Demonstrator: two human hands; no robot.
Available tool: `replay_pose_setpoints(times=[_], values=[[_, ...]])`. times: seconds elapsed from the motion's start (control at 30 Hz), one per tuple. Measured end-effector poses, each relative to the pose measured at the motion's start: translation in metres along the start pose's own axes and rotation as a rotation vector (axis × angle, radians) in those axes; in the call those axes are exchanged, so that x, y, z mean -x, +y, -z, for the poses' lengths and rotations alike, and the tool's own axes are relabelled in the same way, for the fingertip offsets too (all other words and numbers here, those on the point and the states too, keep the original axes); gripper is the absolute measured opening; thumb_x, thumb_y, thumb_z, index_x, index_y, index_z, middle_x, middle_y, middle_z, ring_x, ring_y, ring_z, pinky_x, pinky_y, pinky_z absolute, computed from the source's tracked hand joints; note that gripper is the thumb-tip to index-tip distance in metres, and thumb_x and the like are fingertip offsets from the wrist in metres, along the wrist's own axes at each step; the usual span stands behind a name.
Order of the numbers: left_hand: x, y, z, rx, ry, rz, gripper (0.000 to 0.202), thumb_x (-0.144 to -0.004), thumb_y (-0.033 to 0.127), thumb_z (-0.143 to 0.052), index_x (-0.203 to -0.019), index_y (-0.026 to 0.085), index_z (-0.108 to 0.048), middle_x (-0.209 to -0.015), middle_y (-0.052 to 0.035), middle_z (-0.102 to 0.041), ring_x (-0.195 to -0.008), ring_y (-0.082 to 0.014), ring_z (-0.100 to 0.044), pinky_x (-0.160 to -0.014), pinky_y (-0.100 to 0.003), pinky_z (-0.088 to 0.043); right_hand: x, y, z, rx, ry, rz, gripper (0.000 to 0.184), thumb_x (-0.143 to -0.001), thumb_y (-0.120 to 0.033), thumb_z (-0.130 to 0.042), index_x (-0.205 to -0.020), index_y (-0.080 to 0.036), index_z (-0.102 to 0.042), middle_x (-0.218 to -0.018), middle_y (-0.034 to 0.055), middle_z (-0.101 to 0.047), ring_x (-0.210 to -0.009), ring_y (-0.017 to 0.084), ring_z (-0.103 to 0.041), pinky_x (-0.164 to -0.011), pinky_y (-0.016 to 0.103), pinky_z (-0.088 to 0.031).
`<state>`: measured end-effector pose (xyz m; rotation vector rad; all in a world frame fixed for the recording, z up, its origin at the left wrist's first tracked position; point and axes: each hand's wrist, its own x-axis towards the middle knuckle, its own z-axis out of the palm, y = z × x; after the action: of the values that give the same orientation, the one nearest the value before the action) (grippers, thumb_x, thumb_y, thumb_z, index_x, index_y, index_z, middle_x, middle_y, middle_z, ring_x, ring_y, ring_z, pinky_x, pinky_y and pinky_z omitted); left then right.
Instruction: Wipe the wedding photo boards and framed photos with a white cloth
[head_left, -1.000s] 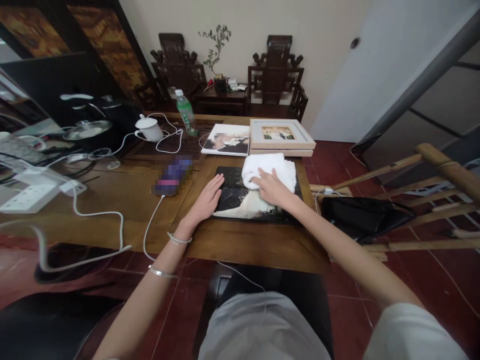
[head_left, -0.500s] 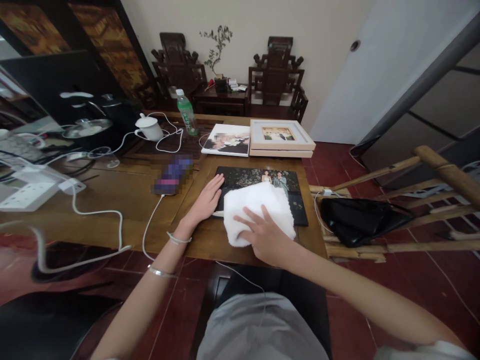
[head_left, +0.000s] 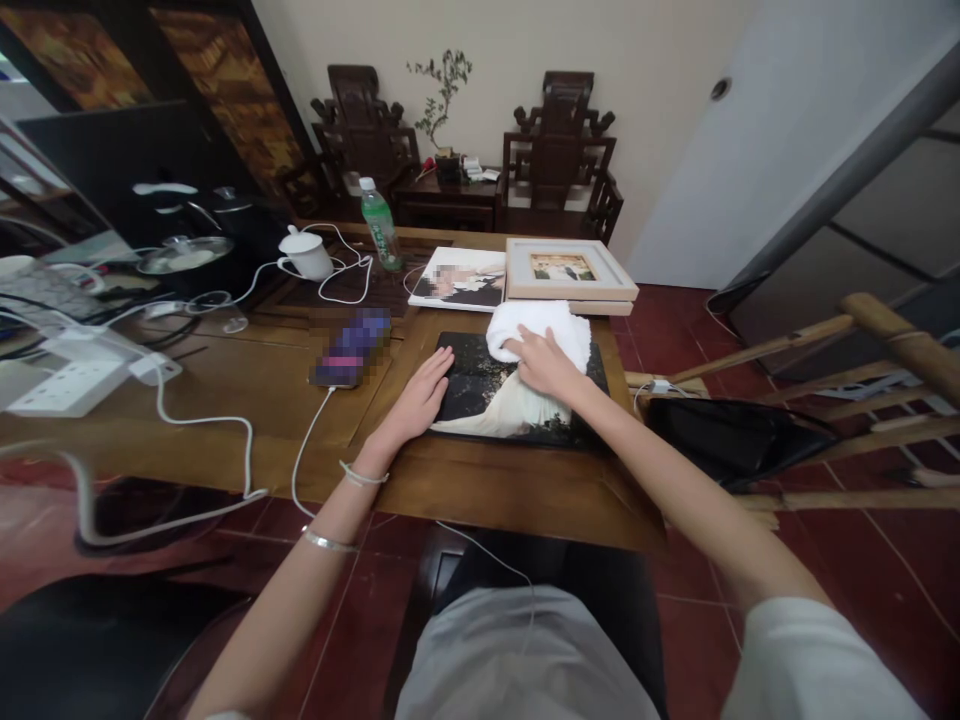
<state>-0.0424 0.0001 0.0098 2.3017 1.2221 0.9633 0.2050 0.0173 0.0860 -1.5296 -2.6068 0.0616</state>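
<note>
The left hand (head_left: 421,398) is lying flat, fingers straight, touching the left edge of the photo panel (head_left: 491,405), which is resting just right of it. The right hand (head_left: 546,362) is clasping the white cloth (head_left: 561,320) over the panel's far side. Good wiping is probably calling for light, even pressure.

2 forearms (head_left: 289,605) stretched forward, left hand (head_left: 420,400) flat, right hand (head_left: 550,366) palm down

Super fluffy white cloth (head_left: 555,316), smooth-looking dark photo panel (head_left: 480,405), kinda glossy brown wood table (head_left: 480,485), clear plastic bottle (head_left: 382,230) far left.
</note>
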Motion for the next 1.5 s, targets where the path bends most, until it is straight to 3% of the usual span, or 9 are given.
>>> replay_pose_setpoints(times=[0.17,0.33,0.6,0.77,0.93,1.1,1.23,1.33,1.5], values=[[0.0,0.002,0.001,0.028,0.007,0.015,0.05,-0.098,0.039,-0.031,-0.14,0.017,-0.047,-0.151,-0.0105,-0.039,-0.142,-0.0225,-0.031,-0.118,-0.047,-0.023,0.01,-0.021,0.004,0.0,-0.045,0.051,0.055,-0.075,0.003,-0.038,-0.124,-0.014,-0.057,-0.13,0.02,-0.057,-0.137,0.033,-0.034,-0.103,0.068,-0.028],[-0.001,0.008,0.002,0.054,0.019,0.05,0.051,-0.099,0.04,-0.031,-0.138,0.013,-0.049,-0.149,-0.0132,-0.041,-0.141,-0.0229,-0.033,-0.118,-0.046,-0.024,0.056,-0.063,0.003,-0.029,-0.142,0.226,0.057,-0.075,0.005,-0.038,-0.123,-0.017,-0.059,-0.152,0.01,-0.038,-0.143,0.034,-0.022,-0.106,0.072,-0.02],[-0.001,0.008,0.003,0.029,0.011,0.031,0.049,-0.097,0.036,-0.034,-0.137,0.013,-0.05,-0.148,-0.013,-0.043,-0.141,-0.0229,-0.033,-0.118,-0.046,-0.025,0.115,-0.085,0.008,-0.105,-0.195,0.382,0.052,-0.076,0.002,-0.039,-0.118,-0.018,-0.063,-0.149,0.008,-0.042,-0.142,0.034,-0.025,-0.105,0.072,-0.023],[-0.001,0.007,0.003,0.017,0.004,0.03,0.048,-0.097,0.035,-0.033,-0.138,0.014,-0.049,-0.149,-0.0119,-0.042,-0.141,-0.023,-0.033,-0.118,-0.047,-0.025,0.101,-0.061,0.006,-0.115,-0.129,0.349,0.057,-0.072,0.006,-0.037,-0.116,-0.018,-0.063,-0.149,0.0068,-0.043,-0.143,0.03,-0.026,-0.109,0.067,-0.022],[-0.001,0.004,0.001,0.021,0.012,0.015,0.049,-0.097,0.038,-0.034,-0.138,0.014,-0.049,-0.149,-0.0123,-0.042,-0.141,-0.023,-0.033,-0.118,-0.047,-0.025,0.056,-0.031,0.006,-0.069,-0.062,0.147,0.057,-0.072,0.005,-0.038,-0.119,-0.018,-0.06,-0.142,0.0123,-0.051,-0.141,0.028,-0.03,-0.11,0.062,-0.024],[-0.001,0.012,0.004,0.083,0.045,0.06,0.053,-0.099,0.046,-0.031,-0.136,0.015,-0.051,-0.147,-0.0122,-0.045,-0.14,-0.0234,-0.036,-0.118,-0.046,-0.025,0.019,-0.033,0.004,0.008,-0.014,0.073,0.058,-0.074,0.004,-0.039,-0.125,-0.016,-0.057,-0.142,0.0146,-0.05,-0.14,0.032,-0.029,-0.105,0.068,-0.027],[0.0,0.023,0.011,0.192,0.196,0.072,0.056,-0.1,0.049,-0.025,-0.139,0.017,-0.048,-0.15,-0.0103,-0.041,-0.139,-0.0223,-0.037,-0.117,-0.044,-0.026,0.017,-0.062,-0.003,0.012,-0.073,0.167,0.058,-0.074,0.003,-0.041,-0.127,-0.018,-0.056,-0.152,0.0095,-0.038,-0.142,0.036,-0.023,-0.104,0.073,-0.022],[0.0,0.027,0.015,0.225,0.296,0.065,0.058,-0.1,0.051,-0.021,-0.141,0.019,-0.046,-0.152,-0.0091,-0.039,-0.14,-0.0234,-0.035,-0.117,-0.045,-0.027,0.03,-0.084,-0.006,-0.024,-0.114,0.338,0.054,-0.077,0.002,-0.042,-0.124,-0.019,-0.058,-0.151,0.0082,-0.039,-0.143,0.035,-0.022,-0.105,0.073,-0.02],[0.001,0.029,0.015,0.177,0.254,0.02,0.062,-0.101,0.051,-0.014,-0.14,0.017,-0.047,-0.149,-0.0099,-0.043,-0.138,-0.0221,-0.038,-0.118,-0.044,-0.026,0.064,-0.09,0.003,-0.115,-0.136,0.553,0.048,-0.077,0.003,-0.039,-0.111,-0.018,-0.064,-0.144,0.0086,-0.05,-0.14,0.031,-0.031,-0.107,0.069,-0.022]])
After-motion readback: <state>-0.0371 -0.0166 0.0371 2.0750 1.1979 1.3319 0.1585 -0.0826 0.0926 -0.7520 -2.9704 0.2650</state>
